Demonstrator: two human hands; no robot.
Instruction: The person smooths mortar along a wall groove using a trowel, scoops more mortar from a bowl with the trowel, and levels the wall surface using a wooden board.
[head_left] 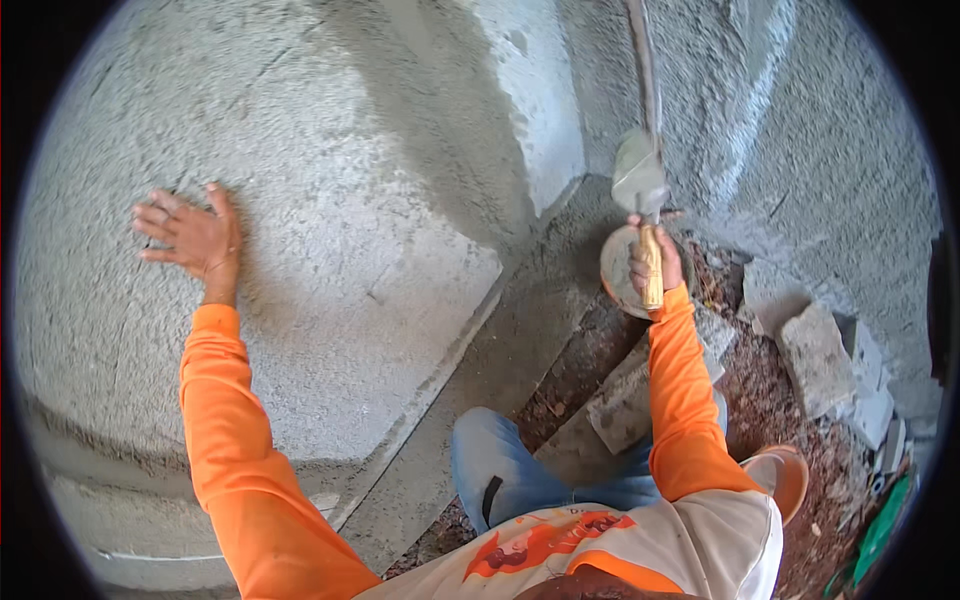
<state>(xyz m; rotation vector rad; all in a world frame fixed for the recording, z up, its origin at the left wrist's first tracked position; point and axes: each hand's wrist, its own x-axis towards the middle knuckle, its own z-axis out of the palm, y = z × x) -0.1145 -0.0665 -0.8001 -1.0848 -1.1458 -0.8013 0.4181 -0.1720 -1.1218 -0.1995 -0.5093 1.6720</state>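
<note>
My left hand [190, 238] lies flat with fingers spread on a rough grey rendered wall [330, 200]; it holds nothing. My right hand [655, 262] grips the yellow wooden handle of a trowel [640, 180], whose grey mortar-coated blade points up toward the inner corner of the wall. Just below the blade sits a round mortar pan [615, 270], partly hidden by my right hand. Both arms wear orange sleeves.
A grey concrete ledge [510, 350] runs diagonally along the wall's foot. Broken concrete blocks [815, 355] and rubble lie on reddish soil at the right. An orange bucket rim [785, 475] shows at lower right. My knee in blue jeans [500, 465] is bent below.
</note>
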